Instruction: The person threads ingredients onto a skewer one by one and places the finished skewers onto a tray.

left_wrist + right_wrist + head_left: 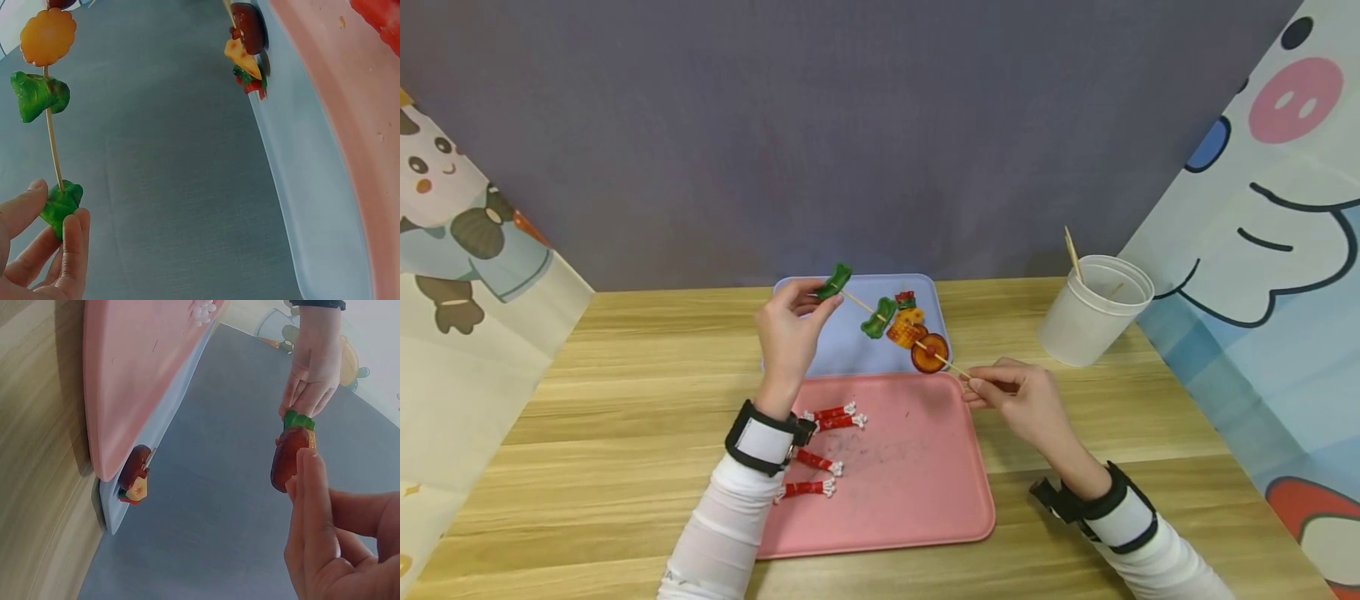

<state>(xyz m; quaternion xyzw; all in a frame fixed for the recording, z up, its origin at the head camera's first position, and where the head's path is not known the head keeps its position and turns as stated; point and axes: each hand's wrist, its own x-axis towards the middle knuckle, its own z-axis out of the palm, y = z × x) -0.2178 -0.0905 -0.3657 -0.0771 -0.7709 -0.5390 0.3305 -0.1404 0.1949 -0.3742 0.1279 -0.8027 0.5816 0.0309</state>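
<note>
Wooden tabletop carries a pink tray and blue tray. Above them slants a wooden skewer threaded with green, yellow and dark red toy pieces. Left hand pinches the end green piece; right hand pinches the stick's bare end. Only the left wrist view shows food pieces lying on the blue tray.

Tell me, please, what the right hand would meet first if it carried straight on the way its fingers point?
The right hand points left along the stick it pinches, so it would probably meet the round brown piece first, though depth is uncertain.
</note>
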